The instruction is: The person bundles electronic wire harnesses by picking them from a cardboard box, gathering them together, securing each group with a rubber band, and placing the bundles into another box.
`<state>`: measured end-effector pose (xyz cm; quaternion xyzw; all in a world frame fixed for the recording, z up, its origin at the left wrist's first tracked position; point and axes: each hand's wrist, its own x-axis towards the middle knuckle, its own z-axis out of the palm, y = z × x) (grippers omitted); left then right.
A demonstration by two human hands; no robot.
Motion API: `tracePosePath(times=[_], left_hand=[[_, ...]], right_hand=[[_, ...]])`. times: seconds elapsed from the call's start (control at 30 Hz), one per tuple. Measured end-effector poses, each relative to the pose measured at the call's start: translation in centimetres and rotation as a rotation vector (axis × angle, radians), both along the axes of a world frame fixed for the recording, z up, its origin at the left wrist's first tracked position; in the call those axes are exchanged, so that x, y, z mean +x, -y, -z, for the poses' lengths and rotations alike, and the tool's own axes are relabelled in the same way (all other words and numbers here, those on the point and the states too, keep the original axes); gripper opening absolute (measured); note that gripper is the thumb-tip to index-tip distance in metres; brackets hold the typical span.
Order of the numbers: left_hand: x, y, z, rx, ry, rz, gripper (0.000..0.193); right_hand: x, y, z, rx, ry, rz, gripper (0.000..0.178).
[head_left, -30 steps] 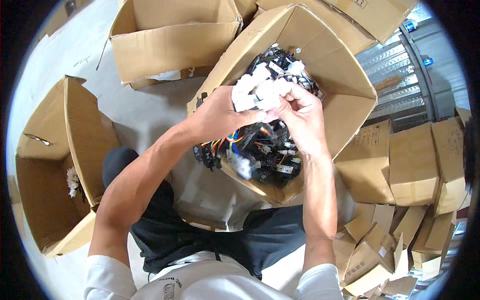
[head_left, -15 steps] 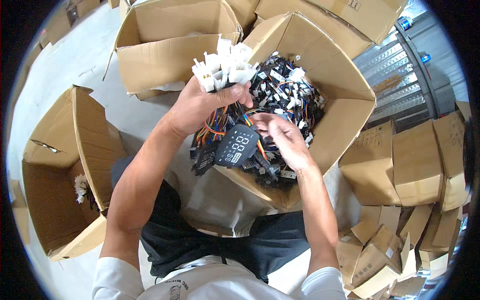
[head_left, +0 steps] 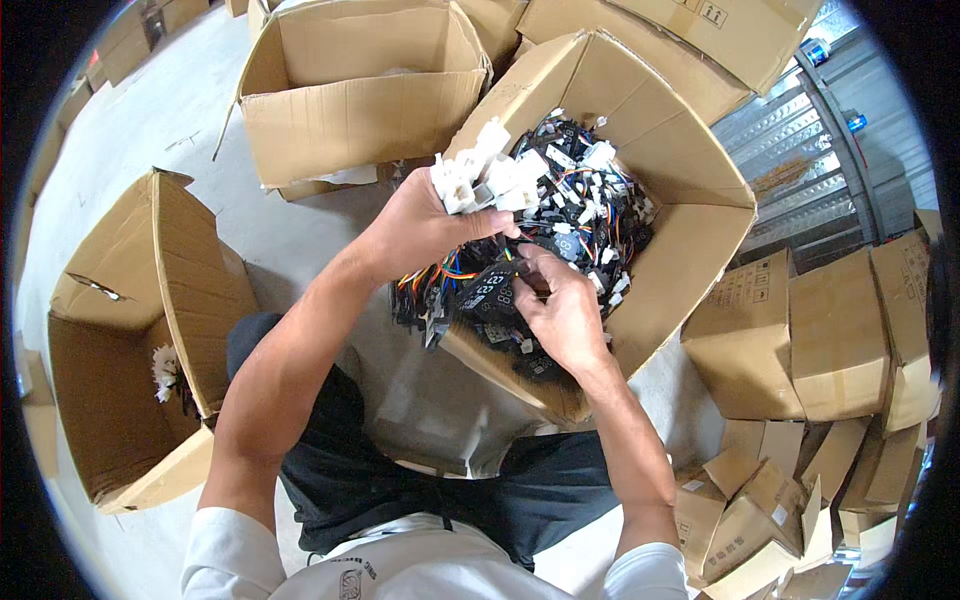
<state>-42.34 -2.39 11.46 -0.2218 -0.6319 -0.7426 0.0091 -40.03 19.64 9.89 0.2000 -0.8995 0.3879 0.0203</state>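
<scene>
My left hand (head_left: 415, 228) is closed around a bundle of wire harnesses, whose white plastic connectors (head_left: 478, 182) stick up above the fist. Coloured wires (head_left: 425, 285) and black parts hang below it, over the near left side of an open cardboard box (head_left: 675, 250). My right hand (head_left: 568, 312) is at the front of that box, thumb and fingers closed at the edge of a black display module (head_left: 485, 292) with white digits. The fingers partly hide this grip. Behind both hands, a heap of similar cabled displays and white connectors (head_left: 600, 155) fills the box bottom.
Left of my legs stands an open cardboard box (head_left: 100, 380) with a bunch of white connectors (head_left: 165, 372) inside. Another open box (head_left: 365, 120) stands beyond my left hand. Folded cartons (head_left: 835, 330) are stacked at the right, near a metal shutter (head_left: 800, 150).
My left hand has moved right and slightly down with the bundle. My right hand has come down and closed at the display module, which has swung down and turned.
</scene>
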Motion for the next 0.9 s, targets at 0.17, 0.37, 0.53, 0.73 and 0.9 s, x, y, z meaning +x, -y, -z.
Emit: tracePosePath(times=[0.17, 0.37, 0.53, 0.73, 0.9], left_hand=[[0.7, 0.7, -0.5, 0.167, 0.064, 0.068, 0.024], [0.8, 1.9, -0.6, 0.312, 0.011, 0.37, 0.041], [1.8, 1.0, 0.0, 0.309, 0.103, 0.514, 0.045], [2.3, 2.1, 0.9, 0.054, 0.12, 0.613, 0.042], [1.5, 1.9, -0.3, 0.122, 0.165, 0.426, 0.035]], right_hand=[[0.0, -1.0, -0.7, -0.316, 0.461, -0.218, 0.032], [-1.8, -1.9, 0.2, -0.214, 0.593, -0.133, 0.067], [-1.3, 0.7, 3.2, -0.64, 0.94, -0.197, 0.08], [-1.8, 1.0, 4.7, -1.046, 0.982, 0.113, 0.021], [-3.6, -1.7, 1.1, -1.211, 0.596, 0.119, 0.015]])
